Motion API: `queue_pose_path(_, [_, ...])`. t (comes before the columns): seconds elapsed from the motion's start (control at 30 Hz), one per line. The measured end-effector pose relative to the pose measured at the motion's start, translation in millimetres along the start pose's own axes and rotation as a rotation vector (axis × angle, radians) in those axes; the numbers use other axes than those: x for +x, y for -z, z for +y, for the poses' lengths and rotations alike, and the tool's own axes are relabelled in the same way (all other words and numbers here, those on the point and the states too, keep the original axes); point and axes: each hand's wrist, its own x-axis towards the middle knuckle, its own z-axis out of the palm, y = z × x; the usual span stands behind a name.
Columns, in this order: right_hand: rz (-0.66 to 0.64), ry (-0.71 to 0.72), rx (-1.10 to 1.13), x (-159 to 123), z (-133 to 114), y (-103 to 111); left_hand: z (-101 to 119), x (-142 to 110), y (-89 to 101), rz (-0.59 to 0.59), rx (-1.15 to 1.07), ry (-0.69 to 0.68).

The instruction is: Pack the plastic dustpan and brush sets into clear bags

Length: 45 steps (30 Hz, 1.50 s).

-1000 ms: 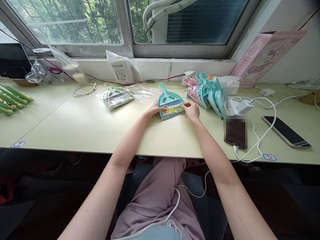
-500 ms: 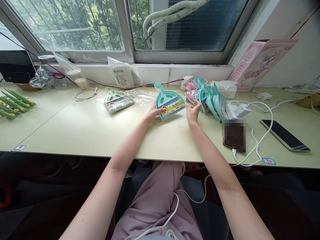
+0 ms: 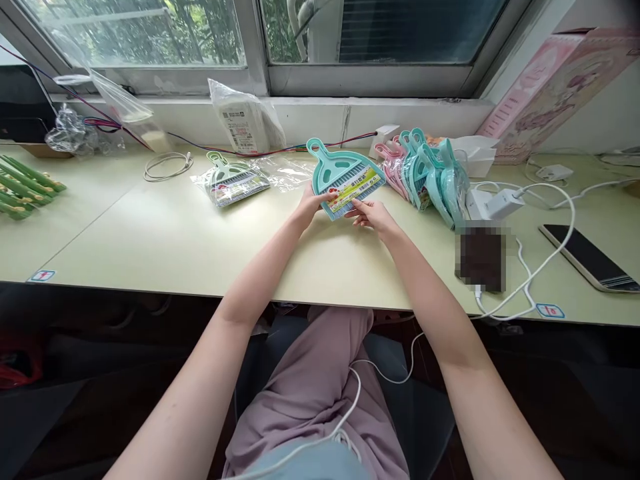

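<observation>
A teal mini dustpan (image 3: pixel 331 169) with a striped insert and yellow label is held up just above the table, its handle pointing to the upper left. My left hand (image 3: pixel 313 203) is closed on its left edge, thumb over the label. Along its lower right edge, my right hand (image 3: pixel 369 215) pinches the dustpan with thumb and fingers. To the left, a bagged green dustpan set (image 3: pixel 235 181) lies on the table. Right of my hands sits a pile of teal dustpans (image 3: pixel 435 177) in clear wrapping, beside pink ones (image 3: pixel 393 163).
A phone (image 3: pixel 590 257) and a pixelated object (image 3: pixel 481 257) lie at right among white cables and a charger (image 3: pixel 504 203). A coiled cable (image 3: pixel 167 165), a bagged white packet (image 3: pixel 245 123) and a pink box (image 3: pixel 560 93) stand along the back. Green stalks (image 3: pixel 27 187) lie far left.
My right hand has moved from the dustpan's right corner down to its lower edge, now in front of the label. The view has tipped slightly downward.
</observation>
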Motion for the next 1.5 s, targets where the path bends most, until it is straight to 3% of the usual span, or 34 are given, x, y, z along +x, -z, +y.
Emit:
queue_pose_path(0.43, [-0.102, 0.06, -0.153, 9.2, 12.4, 15.8, -1.4, 1.0, 1.1, -0.022, 0.011, 0.032])
queue_pose_path(1.23, [-0.163, -0.027, -0.266, -0.6, -0.2, 18.5, -4.2, 6.5, 11.4, 0.06, 0.037, 0.034])
queue_pose_path(1.5, [-0.353, -0.002, -0.348, -9.8, -8.2, 20.8, -9.5, 13.2, 19.8, 0.116, 0.022, 0.048])
